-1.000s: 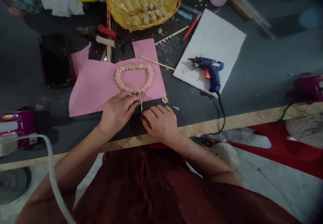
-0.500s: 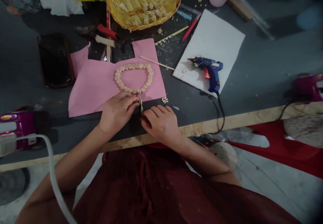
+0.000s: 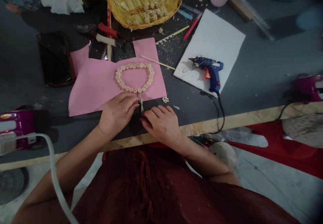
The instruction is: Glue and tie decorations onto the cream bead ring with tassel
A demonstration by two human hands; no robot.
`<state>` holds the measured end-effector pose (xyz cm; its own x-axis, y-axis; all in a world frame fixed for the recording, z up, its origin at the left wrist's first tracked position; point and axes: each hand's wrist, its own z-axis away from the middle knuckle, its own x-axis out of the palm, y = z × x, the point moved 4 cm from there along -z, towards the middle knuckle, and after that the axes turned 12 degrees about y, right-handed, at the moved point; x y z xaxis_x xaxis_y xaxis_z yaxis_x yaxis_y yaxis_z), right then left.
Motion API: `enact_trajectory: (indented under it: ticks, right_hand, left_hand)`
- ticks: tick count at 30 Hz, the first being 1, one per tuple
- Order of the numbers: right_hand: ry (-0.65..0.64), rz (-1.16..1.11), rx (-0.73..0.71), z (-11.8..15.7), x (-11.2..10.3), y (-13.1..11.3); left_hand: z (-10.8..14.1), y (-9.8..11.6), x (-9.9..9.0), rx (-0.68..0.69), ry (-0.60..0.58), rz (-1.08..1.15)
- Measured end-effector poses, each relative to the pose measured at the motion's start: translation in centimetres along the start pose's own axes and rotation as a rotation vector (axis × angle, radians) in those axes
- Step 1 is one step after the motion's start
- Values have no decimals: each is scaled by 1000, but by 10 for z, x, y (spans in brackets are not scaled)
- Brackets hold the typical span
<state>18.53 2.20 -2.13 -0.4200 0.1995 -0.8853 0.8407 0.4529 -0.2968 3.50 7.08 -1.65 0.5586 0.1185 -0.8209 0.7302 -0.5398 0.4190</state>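
My left hand is closed in a pinch at the near edge of a pink sheet. Its fingertips meet a thin pale piece, which stands upright between my hands. Just right of it, my right hand is closed, thumb and forefinger together, around the lower end of something narrow, with a greyish glint, that I cannot make out. Beyond my fingers, a ring of small cream-coloured clusters lies on the pink sheet. Several tiny cut stick pieces lie by the sheet's corner.
A blue glue gun rests on a white board at right, its cord hanging over the table edge. A yellow wicker basket holds small clusters. Pliers, a phone, a thin wooden stick and a pink pen lie around.
Both hands keep almost the same place and grip. The view has shifted very slightly; nothing else has visibly moved.
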Motion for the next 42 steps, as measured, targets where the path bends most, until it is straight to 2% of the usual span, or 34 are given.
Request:
enact_trajectory:
  ticks: [8, 16, 22, 26, 34, 42]
  right_hand:
    - [-36, -29, -34, 4, -9, 0]
    - [-105, -78, 35, -25, -13, 28]
    - [-180, -88, 40, -42, -5, 27]
    - [-185, -81, 41, -42, -3, 27]
    - [-211, -21, 45, -39, -6, 22]
    - [-237, -15, 49, -36, -3, 19]
  left_hand:
    - [26, 18, -2, 242, -103, -133]
    - [36, 18, 5, 216, -145, -156]
    - [36, 19, 4, 160, -45, -96]
    - [37, 18, 4, 133, -36, -77]
    - [37, 19, 4, 196, -16, -117]
    - [39, 17, 6, 147, -61, -86]
